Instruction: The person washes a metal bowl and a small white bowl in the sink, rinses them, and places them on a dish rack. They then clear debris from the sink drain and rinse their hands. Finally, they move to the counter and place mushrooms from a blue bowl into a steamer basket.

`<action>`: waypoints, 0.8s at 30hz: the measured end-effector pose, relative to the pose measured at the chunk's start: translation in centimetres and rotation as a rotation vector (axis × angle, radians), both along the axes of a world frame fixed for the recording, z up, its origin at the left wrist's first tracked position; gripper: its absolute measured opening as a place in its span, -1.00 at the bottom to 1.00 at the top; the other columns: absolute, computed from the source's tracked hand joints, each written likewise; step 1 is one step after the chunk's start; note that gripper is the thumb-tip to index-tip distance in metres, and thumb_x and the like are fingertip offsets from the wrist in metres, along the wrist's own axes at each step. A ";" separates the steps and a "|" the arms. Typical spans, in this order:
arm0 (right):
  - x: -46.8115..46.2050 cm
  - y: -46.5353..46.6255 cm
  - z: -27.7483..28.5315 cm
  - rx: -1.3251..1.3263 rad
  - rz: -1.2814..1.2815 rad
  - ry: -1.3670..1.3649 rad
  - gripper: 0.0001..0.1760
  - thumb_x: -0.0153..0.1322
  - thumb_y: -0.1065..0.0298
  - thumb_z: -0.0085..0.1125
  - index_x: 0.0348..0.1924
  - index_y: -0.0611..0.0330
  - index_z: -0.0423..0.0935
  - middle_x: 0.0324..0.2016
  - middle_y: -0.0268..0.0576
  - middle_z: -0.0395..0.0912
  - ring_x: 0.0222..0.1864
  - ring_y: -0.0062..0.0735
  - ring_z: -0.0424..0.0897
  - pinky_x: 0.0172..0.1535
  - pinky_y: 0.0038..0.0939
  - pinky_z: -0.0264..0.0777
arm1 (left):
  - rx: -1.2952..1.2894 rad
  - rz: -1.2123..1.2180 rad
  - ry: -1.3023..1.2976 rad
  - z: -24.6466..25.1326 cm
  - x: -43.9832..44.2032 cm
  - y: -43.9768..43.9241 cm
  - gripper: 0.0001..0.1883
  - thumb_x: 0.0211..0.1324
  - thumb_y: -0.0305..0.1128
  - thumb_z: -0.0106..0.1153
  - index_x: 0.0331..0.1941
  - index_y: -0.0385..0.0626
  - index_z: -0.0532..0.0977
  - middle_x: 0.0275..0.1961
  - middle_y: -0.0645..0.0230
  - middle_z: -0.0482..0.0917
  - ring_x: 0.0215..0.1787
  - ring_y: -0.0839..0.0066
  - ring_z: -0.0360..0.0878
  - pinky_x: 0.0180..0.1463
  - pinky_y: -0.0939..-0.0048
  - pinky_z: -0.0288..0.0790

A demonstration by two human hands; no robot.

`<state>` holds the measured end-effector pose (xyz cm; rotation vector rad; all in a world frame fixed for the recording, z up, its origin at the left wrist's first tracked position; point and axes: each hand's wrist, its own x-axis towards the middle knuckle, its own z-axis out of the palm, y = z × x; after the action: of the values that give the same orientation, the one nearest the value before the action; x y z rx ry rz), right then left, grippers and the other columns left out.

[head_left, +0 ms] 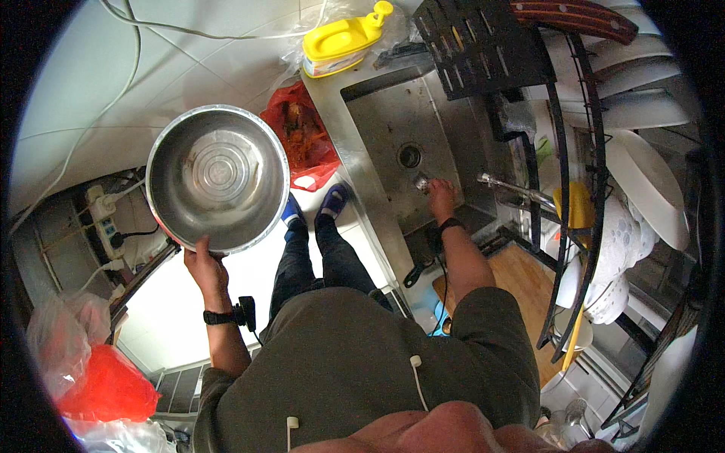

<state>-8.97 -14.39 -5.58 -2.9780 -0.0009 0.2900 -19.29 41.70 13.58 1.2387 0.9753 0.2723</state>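
My left hand (207,272) grips the near rim of a round stainless steel basin (221,175), with the thumb inside the rim. The basin is tilted so its inside faces the camera, and it looks bare apart from wet-looking shine. My right hand (443,199) reaches down into a stainless steel sink (368,175). Its fingers are at a small shiny metal piece (421,182), perhaps a strainer or plug, just beside the round drain hole (409,155). Whether the fingers hold that piece is not clear. A chrome faucet (510,188) extends over the sink from the right.
A red plastic bag (300,141) with food scraps hangs beside the sink. A yellow bottle (342,45) stands at its far corner. A black dish rack (595,170) with plates overhangs the right side. A power strip (107,223) with plugs is at the left.
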 end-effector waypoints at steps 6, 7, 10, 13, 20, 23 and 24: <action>0.0 0.8 1.6 -0.067 0.083 0.025 -0.78 0.49 0.28 -0.03 -0.14 0.06 0.60 -0.09 -0.14 0.57 0.08 -0.05 0.43 0.16 0.02 0.20 | -0.019 0.022 -0.051 0.6 0.3 -0.4 -0.54 0.22 -0.43 0.03 0.19 -0.31 0.32 0.10 0.16 0.53 -0.05 0.38 0.60 -0.17 0.37 0.55; 0.0 0.9 1.8 -0.064 0.084 0.007 -0.77 0.47 0.30 -0.02 -0.15 0.05 0.61 -0.13 -0.13 0.59 0.08 -0.06 0.46 0.18 0.01 0.23 | -0.019 0.027 -0.068 0.7 0.4 -0.5 -0.54 0.22 -0.43 0.03 0.19 -0.31 0.32 0.11 0.16 0.53 -0.04 0.37 0.59 -0.17 0.36 0.55; 0.1 1.0 2.1 -0.047 0.126 -0.048 -0.75 0.45 0.31 -0.03 -0.13 0.03 0.63 -0.16 -0.13 0.62 0.03 -0.07 0.51 0.17 0.00 0.28 | -0.003 0.008 -0.050 0.9 0.4 -0.6 -0.55 0.22 -0.43 0.02 0.18 -0.32 0.32 0.11 0.16 0.52 -0.02 0.37 0.59 -0.14 0.35 0.55; 0.2 0.9 2.5 0.072 0.076 0.078 -0.75 0.52 0.29 -0.07 -0.10 0.14 0.58 -0.09 -0.07 0.56 0.01 0.02 0.48 0.18 0.01 0.25 | 0.016 0.000 -0.025 1.1 0.5 -0.8 -0.54 0.22 -0.42 0.02 0.19 -0.33 0.31 0.11 0.16 0.52 -0.02 0.36 0.59 -0.14 0.36 0.55; -0.2 0.9 1.6 0.677 -0.336 0.182 -0.79 0.52 0.39 -0.01 -0.08 0.25 0.54 -0.05 -0.02 0.50 -0.02 0.06 0.51 0.07 -0.14 0.41 | -0.006 0.013 -0.044 1.3 0.5 -1.1 -0.55 0.22 -0.41 0.02 0.17 -0.34 0.31 0.07 0.15 0.53 -0.09 0.39 0.60 -0.20 0.39 0.53; -0.4 1.2 0.9 0.809 -0.417 0.123 -0.81 0.49 0.41 0.04 -0.09 0.27 0.56 -0.06 -0.02 0.51 -0.03 0.05 0.53 0.05 -0.16 0.44 | 0.018 -0.004 -0.010 1.4 0.4 -1.1 -0.55 0.23 -0.41 0.02 0.17 -0.34 0.32 0.06 0.16 0.54 -0.11 0.41 0.59 -0.22 0.40 0.52; -0.5 1.3 0.7 0.862 -0.397 0.087 -0.81 0.49 0.41 0.05 -0.10 0.27 0.56 -0.07 -0.02 0.52 -0.03 0.05 0.53 0.05 -0.16 0.44 | 0.018 0.005 -0.019 1.4 0.4 -1.2 -0.55 0.23 -0.41 0.03 0.17 -0.34 0.32 0.06 0.16 0.54 -0.12 0.42 0.59 -0.22 0.40 0.52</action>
<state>-9.48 -13.09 -4.88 -2.0514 0.3694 0.2738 -18.92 40.55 15.02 1.2483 0.9610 0.2970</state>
